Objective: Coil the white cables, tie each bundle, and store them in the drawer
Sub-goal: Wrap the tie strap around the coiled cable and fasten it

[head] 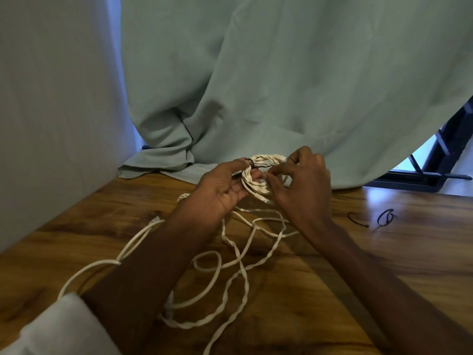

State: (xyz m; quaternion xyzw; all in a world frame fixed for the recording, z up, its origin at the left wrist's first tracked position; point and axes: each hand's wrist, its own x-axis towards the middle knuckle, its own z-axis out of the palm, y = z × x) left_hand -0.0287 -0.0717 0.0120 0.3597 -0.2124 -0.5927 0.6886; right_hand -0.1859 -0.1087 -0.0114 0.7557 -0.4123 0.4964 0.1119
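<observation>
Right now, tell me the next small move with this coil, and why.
Probably pull the black tie snug around the coil. The left hand grips the coil with the tie across it, and the right hand pinches near the tie's other end, so the bundle looks wound but not yet tied.

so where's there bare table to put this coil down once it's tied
Bare wood lies on the right of the table, between the right hand and the black ties, and nearer than them. Far left by the grey cloth is free too. The middle is crowded with loose white cable.
</observation>
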